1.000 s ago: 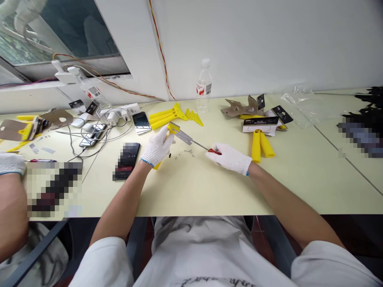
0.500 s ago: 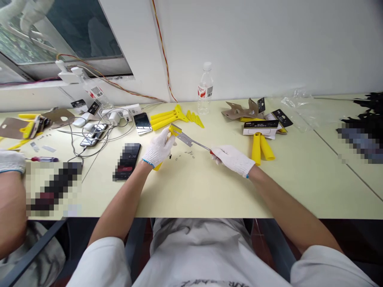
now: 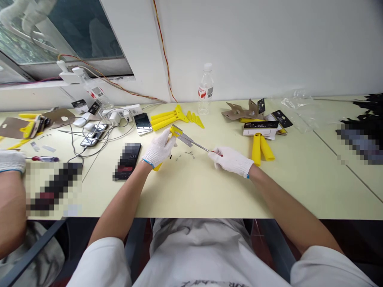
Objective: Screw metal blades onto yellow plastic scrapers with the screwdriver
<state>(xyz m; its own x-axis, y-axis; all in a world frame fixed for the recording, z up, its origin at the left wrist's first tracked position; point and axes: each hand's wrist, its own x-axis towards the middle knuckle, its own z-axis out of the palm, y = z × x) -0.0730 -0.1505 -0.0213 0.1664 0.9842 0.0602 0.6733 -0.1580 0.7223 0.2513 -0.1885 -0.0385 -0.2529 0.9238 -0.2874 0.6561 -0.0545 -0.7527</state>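
My left hand, in a white glove, grips a yellow scraper near its head; the lower handle shows beneath my palm. A metal blade plate sits along the scraper's head and points to the right. My gloved right hand is wrapped round the red handle of a screwdriver. Its shaft runs left to the plate, and I cannot make out exactly where the tip rests. Several small metal pieces lie on the table below the plate.
Yellow scrapers and small yellow parts lie behind my left hand. A bottle stands by the wall. Boxed yellow handles are at right. Phones and cables lie left. A co-worker's gloved hand is near a screwdriver.
My right hand has shifted its hold slightly on the screwdriver handle, with the fingers and wrist turned a little. The scraper and my left hand have hardly moved.
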